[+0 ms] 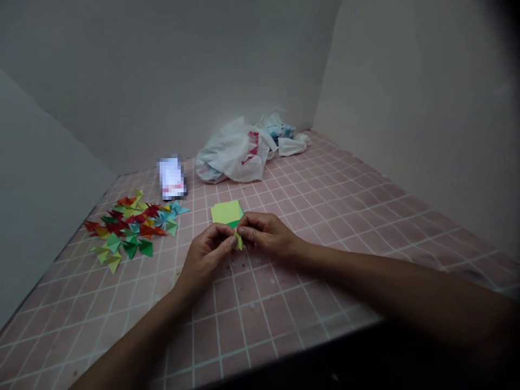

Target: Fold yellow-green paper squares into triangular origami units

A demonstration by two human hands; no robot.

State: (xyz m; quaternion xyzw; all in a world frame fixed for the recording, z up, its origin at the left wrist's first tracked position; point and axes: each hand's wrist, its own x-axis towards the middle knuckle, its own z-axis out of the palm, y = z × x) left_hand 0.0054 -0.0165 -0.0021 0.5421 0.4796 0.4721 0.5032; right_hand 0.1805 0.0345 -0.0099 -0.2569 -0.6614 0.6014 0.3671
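My left hand and my right hand meet at the fingertips just above the pink tiled surface. Both pinch a small folded piece of yellow-green paper, which is partly hidden by my fingers. Just beyond them lies a stack of light green paper squares, with a darker green sheet showing beneath its near edge. To the left of my left hand is a loose pile of folded triangular paper units in red, yellow, green and light blue.
A pixelated white packet stands beyond the paper pile. Further back, a crumpled white plastic bag and bundled white and blue items sit against the pale walls. The surface's near edge drops into darkness.
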